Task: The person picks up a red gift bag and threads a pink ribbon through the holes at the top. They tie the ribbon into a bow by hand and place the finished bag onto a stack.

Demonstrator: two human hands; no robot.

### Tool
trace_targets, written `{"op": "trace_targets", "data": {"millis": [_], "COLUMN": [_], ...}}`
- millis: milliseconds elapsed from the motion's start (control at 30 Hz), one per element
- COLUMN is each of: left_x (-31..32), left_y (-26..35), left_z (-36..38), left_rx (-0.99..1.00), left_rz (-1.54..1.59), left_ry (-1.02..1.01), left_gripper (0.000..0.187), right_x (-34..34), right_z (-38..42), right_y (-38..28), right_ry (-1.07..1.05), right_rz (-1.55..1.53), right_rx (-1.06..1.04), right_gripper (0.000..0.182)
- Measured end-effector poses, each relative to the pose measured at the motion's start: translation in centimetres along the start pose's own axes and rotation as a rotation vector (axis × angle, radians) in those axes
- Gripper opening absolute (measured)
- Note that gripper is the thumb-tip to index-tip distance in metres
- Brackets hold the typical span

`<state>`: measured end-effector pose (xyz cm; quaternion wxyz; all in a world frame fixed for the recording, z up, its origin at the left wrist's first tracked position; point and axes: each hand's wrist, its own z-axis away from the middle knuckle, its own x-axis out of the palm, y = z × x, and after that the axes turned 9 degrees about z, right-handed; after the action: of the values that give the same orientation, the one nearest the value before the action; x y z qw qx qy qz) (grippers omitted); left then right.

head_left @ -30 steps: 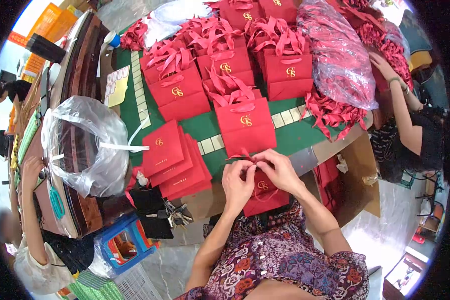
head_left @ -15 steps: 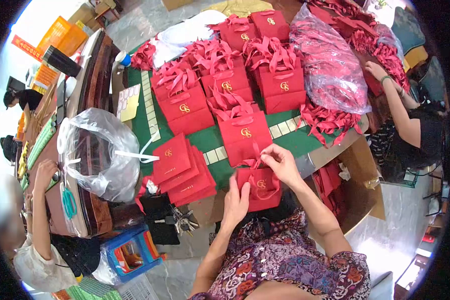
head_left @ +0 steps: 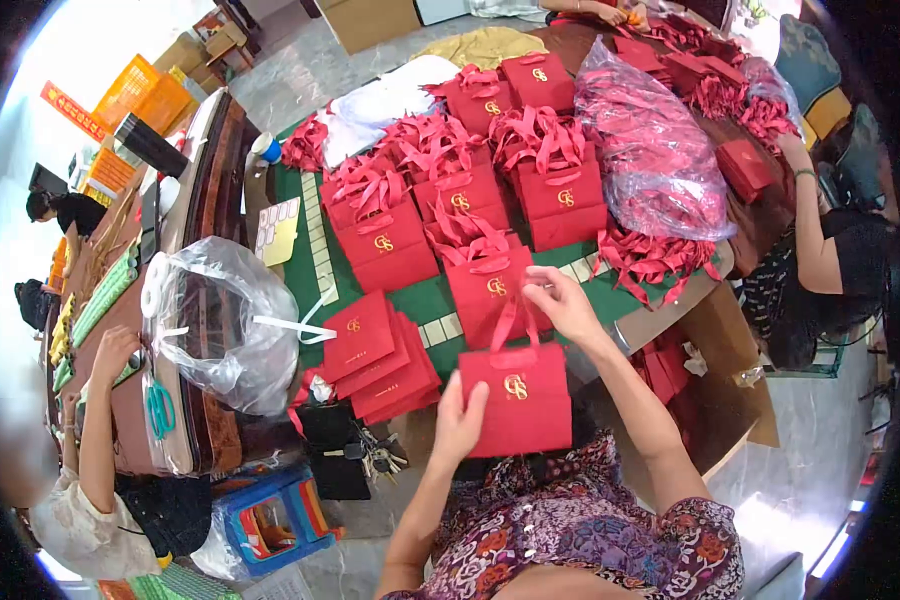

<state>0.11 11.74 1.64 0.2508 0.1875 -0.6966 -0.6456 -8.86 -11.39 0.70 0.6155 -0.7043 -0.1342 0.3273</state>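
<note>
A small red paper gift bag (head_left: 530, 420) with a gold logo hangs upright in front of my body. My left hand (head_left: 458, 420) grips the bag's left side, thumb on its front. The bag's red ribbon handle (head_left: 511, 328) is drawn upward, and my right hand (head_left: 564, 305) pinches it near the top. Just behind stands a row of similar red bags (head_left: 488, 305), ribbons piled over their tops. Flat red bags (head_left: 385, 362) lie overlapped to the left of my left hand.
More rows of red bags (head_left: 382, 245) stand on the green tabletop (head_left: 410, 312). A clear plastic sack of ribbons (head_left: 650, 150) lies to the right. A clear plastic bag (head_left: 225, 325) hangs at the left table. Co-workers' arms show at left and right.
The bag in my hands has turned more upright and shows its full front, with its ribbon handle stretched upward. The view has shifted slightly. The right co-worker's hand has moved.
</note>
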Motion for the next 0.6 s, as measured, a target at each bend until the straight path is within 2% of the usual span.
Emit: {"op": "trace_targets", "data": {"millis": [33, 67, 133, 200, 267, 333, 367, 400, 433, 467, 500, 533, 567, 600], "left_x": [-0.4, 0.3, 0.2, 0.2, 0.7, 0.4, 0.8, 0.7, 0.8, 0.8, 0.7, 0.6, 0.7, 0.7], "left_y": [1.9, 3.5, 5.4, 6.4, 8.3, 5.0, 3.9, 2.3, 1.3, 0.3, -0.4, -1.2, -2.0, -1.7], "left_z": [-1.4, -3.0, -6.7, -10.4, -12.7, -14.7, -14.8, -14.6, -14.1, -13.5, -13.1, -12.7, -12.3, -11.9], "left_rx": [-0.01, -0.005, 0.127, 0.233, 0.27, 0.267, 0.261, 0.105, 0.032, -0.043, -0.049, 0.057, 0.165, 0.162], "left_rz": [-0.053, 0.131, 0.098, 0.049, -0.071, -0.258, -0.314, -0.398, -0.438, -0.472, -0.473, -0.559, -0.639, -0.632], "left_ry": [0.009, 0.081, 0.132, 0.187, 0.14, 0.162, 0.166, 0.154, 0.128, 0.097, 0.098, 0.14, 0.179, 0.167], "left_gripper": [0.028, 0.028, 0.027, 0.023, 0.024, 0.024, 0.026, 0.031, 0.034, 0.038, 0.038, 0.042, 0.047, 0.047], "right_x": [-0.3, -0.7, -1.7, -2.1, -1.7, -0.9, -0.6, -0.3, 0.0, 0.5, 1.1, 1.5, 1.7, 2.0], "right_z": [0.2, 0.6, 1.6, 3.0, 3.8, 3.8, 5.0, 6.0, 6.4, 6.6, 6.8, 7.1, 7.2, 7.1], "right_y": [0.4, 0.8, -0.5, -0.4, 0.0, -1.0, -1.8, -2.0, -1.3, -0.9, -0.7, -0.5, -0.3, 0.0], "right_ry": [0.034, 0.034, 0.064, 0.047, 0.103, 0.071, 0.152, 0.238, 0.204, 0.195, 0.251, 0.31, 0.254, 0.26], "right_rz": [-0.023, -0.024, -0.152, -0.09, 0.014, -0.015, 0.148, 0.313, 0.399, 0.397, 0.525, 0.656, 0.701, 0.71], "right_rx": [-0.049, -0.055, 0.014, 0.007, -0.083, -0.057, -0.107, -0.158, -0.14, -0.138, -0.245, -0.348, -0.34, -0.328], "right_gripper": [0.028, 0.028, 0.025, 0.023, 0.021, 0.023, 0.026, 0.029, 0.04, 0.04, 0.044, 0.048, 0.054, 0.054]}}
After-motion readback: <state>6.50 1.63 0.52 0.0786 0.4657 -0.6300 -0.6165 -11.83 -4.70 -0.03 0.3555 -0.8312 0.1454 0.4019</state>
